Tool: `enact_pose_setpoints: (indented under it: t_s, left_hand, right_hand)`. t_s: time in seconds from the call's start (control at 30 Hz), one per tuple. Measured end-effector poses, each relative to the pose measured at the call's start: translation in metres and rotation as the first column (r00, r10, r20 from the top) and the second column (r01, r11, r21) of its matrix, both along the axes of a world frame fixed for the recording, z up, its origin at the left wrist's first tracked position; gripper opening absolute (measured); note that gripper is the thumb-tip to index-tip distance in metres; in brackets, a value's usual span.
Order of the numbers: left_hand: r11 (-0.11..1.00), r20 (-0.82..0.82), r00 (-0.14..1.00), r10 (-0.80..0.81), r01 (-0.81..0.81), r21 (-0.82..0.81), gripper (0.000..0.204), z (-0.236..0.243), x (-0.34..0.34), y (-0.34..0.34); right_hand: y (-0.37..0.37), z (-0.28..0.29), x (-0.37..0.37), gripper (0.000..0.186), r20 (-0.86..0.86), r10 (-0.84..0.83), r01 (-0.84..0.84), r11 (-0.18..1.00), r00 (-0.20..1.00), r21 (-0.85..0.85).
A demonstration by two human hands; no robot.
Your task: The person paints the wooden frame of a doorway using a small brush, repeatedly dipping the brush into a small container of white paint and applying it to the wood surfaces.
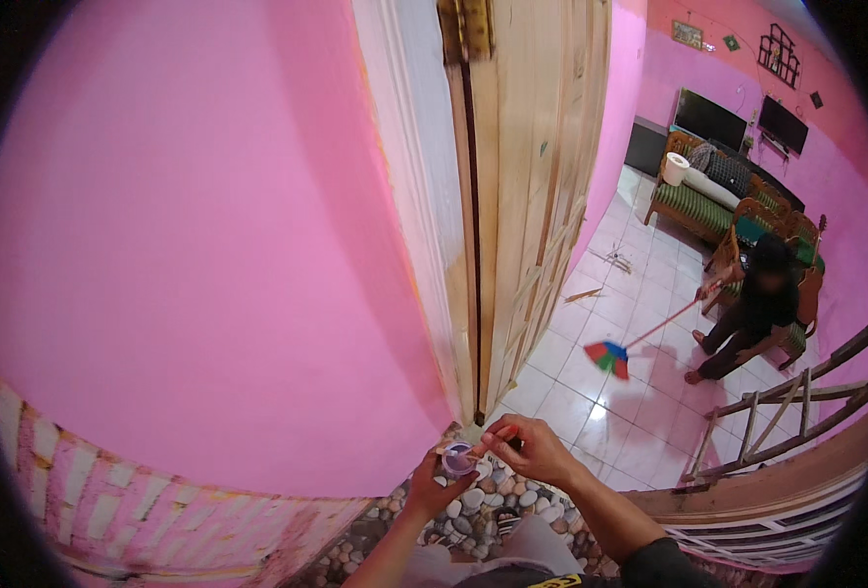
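Observation:
My left hand point(437, 487) is wrapped round a small clear round cup point(459, 470), low in the middle of the view. Above it, my right hand point(530, 450) pinches a thin stick-like tool point(477, 452) that reaches over the cup's mouth. Whether this tool is a brush is too small to tell. Both hands are close to the foot of a bare wooden door point(522, 186) and its pale frame point(404, 147). Below them is a pebble-patterned floor point(473, 505).
A pink wall point(189, 245) rises on the left above a patterned lower band point(159, 529). Through the doorway, a person point(762, 304) holds a broom point(608, 359) on white tiles. A wooden ladder point(796, 397) leans at the right. Wood scraps point(583, 295) lie on the tiles.

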State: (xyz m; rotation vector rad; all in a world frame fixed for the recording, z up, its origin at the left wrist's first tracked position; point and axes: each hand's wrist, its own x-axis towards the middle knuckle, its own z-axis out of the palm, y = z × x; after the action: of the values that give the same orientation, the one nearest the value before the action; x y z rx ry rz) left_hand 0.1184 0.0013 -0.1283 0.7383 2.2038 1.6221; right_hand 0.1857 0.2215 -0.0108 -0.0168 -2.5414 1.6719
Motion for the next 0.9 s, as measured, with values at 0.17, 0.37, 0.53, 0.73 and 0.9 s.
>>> enact_pose_setpoints:
  t_s: [0.17,0.37,0.53,0.73,0.9]
  left_hand:
    - [1.000,-0.041,0.999,0.003,-0.003,0.020,0.070,0.064,0.012,-0.019]
    - [0.993,-0.035,0.999,-0.010,0.015,0.118,0.067,0.089,0.012,-0.035]
    - [0.981,0.018,0.999,0.043,-0.045,0.186,0.065,0.103,0.006,-0.031]
    - [0.972,-0.074,0.984,0.164,-0.148,0.185,0.063,0.117,-0.008,-0.001]
    - [0.963,-0.080,0.971,0.223,-0.208,0.170,0.064,0.128,-0.013,0.033]
  right_hand:
    - [-0.023,0.072,0.016,0.021,-0.044,-0.098,0.099,0.994,0.994,0.034]
    - [-0.039,0.102,0.018,0.017,-0.095,-0.028,0.036,0.996,0.995,0.078]
    - [-0.030,0.097,-0.004,0.013,-0.225,0.003,-0.002,1.000,0.974,0.004]
    - [0.003,0.102,-0.032,0.013,-0.126,-0.069,0.050,0.987,0.990,-0.150]
    - [0.038,0.088,-0.042,0.020,-0.004,-0.191,0.159,0.827,0.982,-0.539]
